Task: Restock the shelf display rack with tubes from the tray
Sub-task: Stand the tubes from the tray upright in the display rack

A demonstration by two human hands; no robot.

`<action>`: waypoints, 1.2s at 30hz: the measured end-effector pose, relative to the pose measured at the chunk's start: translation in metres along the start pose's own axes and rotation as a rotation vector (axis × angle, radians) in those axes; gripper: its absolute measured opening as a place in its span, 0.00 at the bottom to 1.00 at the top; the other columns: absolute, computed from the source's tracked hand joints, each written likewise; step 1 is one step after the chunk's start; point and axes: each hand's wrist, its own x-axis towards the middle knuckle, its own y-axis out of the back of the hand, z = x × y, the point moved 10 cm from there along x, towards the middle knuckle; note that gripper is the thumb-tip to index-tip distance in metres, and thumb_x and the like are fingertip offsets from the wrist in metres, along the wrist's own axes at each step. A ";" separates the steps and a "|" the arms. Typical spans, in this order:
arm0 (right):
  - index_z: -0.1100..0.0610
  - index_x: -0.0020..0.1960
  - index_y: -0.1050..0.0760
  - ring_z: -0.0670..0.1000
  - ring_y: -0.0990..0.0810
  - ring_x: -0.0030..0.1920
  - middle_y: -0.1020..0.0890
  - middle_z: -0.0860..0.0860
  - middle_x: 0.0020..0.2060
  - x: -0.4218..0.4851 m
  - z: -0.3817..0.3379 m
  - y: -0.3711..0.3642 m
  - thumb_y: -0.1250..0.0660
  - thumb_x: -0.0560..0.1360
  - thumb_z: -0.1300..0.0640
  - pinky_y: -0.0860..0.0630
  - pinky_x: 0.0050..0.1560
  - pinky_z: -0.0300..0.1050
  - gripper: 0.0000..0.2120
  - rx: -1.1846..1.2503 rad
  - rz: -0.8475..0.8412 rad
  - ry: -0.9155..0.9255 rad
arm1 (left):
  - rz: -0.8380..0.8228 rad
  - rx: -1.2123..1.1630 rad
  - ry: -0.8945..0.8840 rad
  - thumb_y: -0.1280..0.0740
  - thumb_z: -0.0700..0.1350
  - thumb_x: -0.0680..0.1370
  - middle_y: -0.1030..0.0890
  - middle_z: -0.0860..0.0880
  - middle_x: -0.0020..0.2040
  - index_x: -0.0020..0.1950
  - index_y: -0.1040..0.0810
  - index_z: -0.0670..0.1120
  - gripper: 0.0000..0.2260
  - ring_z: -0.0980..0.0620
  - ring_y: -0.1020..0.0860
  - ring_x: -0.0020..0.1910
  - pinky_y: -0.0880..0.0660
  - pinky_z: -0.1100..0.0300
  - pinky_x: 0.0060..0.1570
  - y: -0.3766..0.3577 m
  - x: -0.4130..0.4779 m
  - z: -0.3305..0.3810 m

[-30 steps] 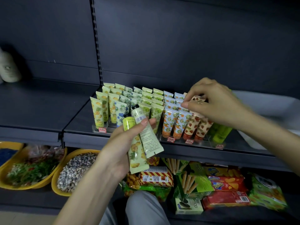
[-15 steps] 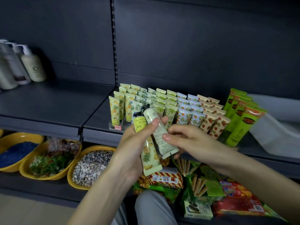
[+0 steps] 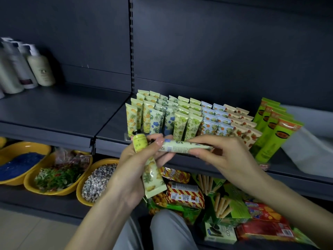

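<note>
Far left on the shelf [image 3: 54, 112] stand some pump bottles [image 3: 41, 71], and on the shelf below sit yellow bowls [image 3: 80, 192] of pebbles and greenery. None of these are in the way.

The left hand [image 3: 133, 165] is curled around a yellow tube [image 3: 152, 179], cap up, in front of the shelf edge. Its fingers [image 3: 164, 156] wrap the body of the tube, and the thumb tip also rests on the cap end of a pale green tube [image 3: 180, 147]. That tube lies sideways between the two hands. One hand minding two tubes is the weak point: if the thumb lets go late, the yellow tube could twist loose and fall among the snack packets [image 3: 185, 193] below.

Behind the hands, the display rack [image 3: 127, 136] is packed with upright tubes [image 3: 180, 123] in close rows. Open slots look few, though the hands hide the front row. A tube pushed into a tight row could likely tip its neighbours like dominoes.

The right hand [image 3: 228, 156] pinches the pale green tube along its length, fingertips pressed together on it. It has to turn from sideways to upright, and a slack pinch on the slick plastic could let it slip.

Tall green tubes [image 3: 270, 134] lean just beside that wrist, where a careless swing might knock them. The white tray [image 3: 310, 150] sits at the far right.
</note>
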 end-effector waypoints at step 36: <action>0.51 0.35 0.21 0.45 0.28 0.38 0.29 0.45 0.38 0.137 -0.032 0.039 0.26 0.69 0.52 0.34 0.38 0.40 0.07 -0.440 0.091 -0.037 | 0.115 0.134 -0.011 0.42 0.63 0.71 0.15 0.49 0.45 0.37 0.17 0.48 0.22 0.54 0.18 0.45 0.21 0.56 0.45 0.053 0.028 0.019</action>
